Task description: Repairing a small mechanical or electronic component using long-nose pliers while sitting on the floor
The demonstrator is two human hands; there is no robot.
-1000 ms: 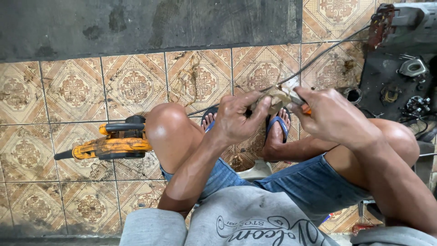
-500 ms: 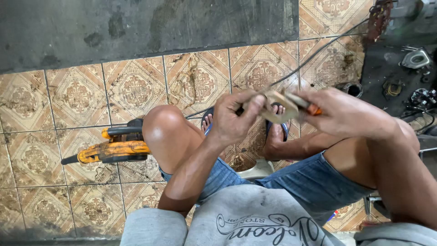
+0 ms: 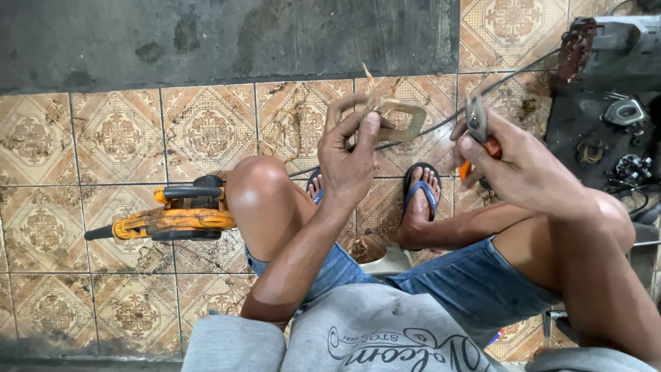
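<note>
My left hand holds up a flat tan loop-shaped piece with frayed strands sticking out of its top. My right hand grips orange-handled pliers, jaws pointing up, a short gap to the right of the tan piece. Both hands are raised above my knees. My feet in blue flip-flops rest on the patterned tile floor below.
An orange and black power tool lies on the tiles left of my left knee. A black cable runs across the floor to dark machine parts at the right. A grey concrete strip lies at the far side.
My hands have drawn apart: the pliers came off the tan piece and moved right, while my left hand lifted the piece higher. The view shifted a little.
</note>
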